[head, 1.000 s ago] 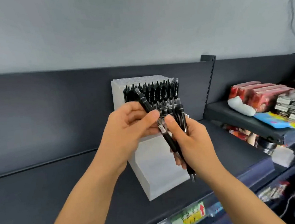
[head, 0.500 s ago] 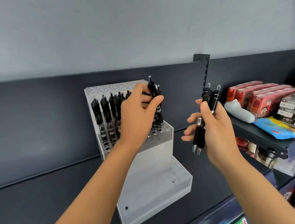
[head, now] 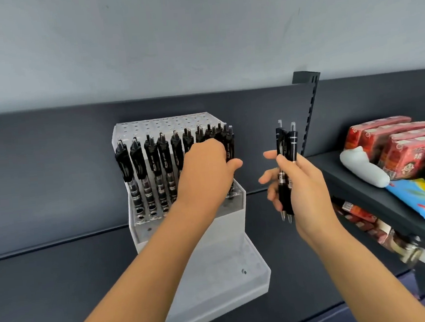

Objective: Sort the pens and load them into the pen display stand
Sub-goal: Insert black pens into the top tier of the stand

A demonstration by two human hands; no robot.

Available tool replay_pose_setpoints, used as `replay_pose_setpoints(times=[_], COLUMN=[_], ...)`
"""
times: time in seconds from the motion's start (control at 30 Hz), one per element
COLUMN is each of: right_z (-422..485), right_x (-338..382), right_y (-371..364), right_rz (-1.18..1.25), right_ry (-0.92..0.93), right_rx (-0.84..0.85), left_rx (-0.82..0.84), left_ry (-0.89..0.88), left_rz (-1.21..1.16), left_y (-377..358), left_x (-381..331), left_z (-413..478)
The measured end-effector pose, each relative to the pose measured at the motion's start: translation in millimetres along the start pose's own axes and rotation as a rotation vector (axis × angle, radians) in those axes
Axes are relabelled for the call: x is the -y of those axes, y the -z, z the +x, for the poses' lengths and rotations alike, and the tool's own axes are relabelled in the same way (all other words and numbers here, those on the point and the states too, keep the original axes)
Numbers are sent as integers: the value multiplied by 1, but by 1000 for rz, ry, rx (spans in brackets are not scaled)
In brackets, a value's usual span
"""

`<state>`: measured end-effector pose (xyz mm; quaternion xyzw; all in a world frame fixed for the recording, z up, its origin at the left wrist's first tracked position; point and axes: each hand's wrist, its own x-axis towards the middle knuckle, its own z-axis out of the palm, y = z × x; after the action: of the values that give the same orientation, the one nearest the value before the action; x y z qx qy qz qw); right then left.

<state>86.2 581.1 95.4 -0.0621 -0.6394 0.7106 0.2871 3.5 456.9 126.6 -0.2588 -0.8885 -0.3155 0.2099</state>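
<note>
Dark shelf (head: 50,275); left hand (head: 204,173) covers right-end pens (head: 228,144) in the stand (head: 233,224).

One pen display stand (head: 231,225) was up, and two hands were in shot: left hand (head: 207,169), right hand (head: 302,179). Racked pens (head: 153,160): six caps counted clean along the left of the row, then roughly five or six more bunched at the right end, partly behind the left hand, so there was no firm total. Held pens (head: 287,142) in the right hand: two tops, two tips, so two it was. Over on the side shelf (head: 334,169) were four red boxes (head: 398,146), one white pouch (head: 362,169) and one blue packet (head: 418,200).
</note>
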Motion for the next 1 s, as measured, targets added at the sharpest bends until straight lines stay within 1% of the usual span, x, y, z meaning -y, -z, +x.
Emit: replay_pose_setpoints(times=[0.07,0.17,0.23,0.27,0.3,0.37,0.43,0.53,0.6,0.67,0.73,0.77,0.83,0.93,1.0], right_z=[3,7,7,7,6,4,1,-1,-1,2,6,7,9,10,11], right_x=[-2,-6,-6,-5,-4,-2,1,2,2,1,-1,-2,-2,-1,-1], right_y=[2,6,7,7,7,4,2,3,4,5,5,6,8,9,7], right_rz=[33,108,126,121,110,77,36,57,90,130,133,97,35,-3,9], right_ry=[-10,-43,-78,-89,-90,-74,-65,-94,-95,-85,-83,-67,-37,-51,-95], right_rx=[35,78,111,142,181,264,325,371,409,442,394,332,214,133,147], left_rx=[14,25,-9,-44,-70,-53,-42,-49,-37,-77,-160,-205,-263,-249,-243], left_ry=[27,15,-7,-26,-38,-28,4,15,9,-9,-9,-3,2,27,40], left_rz=[40,131,153,100,-12,-316,-481,-562,-532,-487,-498,-499,-429,-331,-330], left_y=[1,4,7,9,10,12,11,14,18,24,33,38,45,40,33], left_x=[-4,-4,-1,-1,-3,-9,-14,-15,-14,-12,-7,-4,5,14,14], left_z=[1,0,-7,-11,-16,-25,-29,-33,-34,-34,-33,-32,-30,-28,-26])
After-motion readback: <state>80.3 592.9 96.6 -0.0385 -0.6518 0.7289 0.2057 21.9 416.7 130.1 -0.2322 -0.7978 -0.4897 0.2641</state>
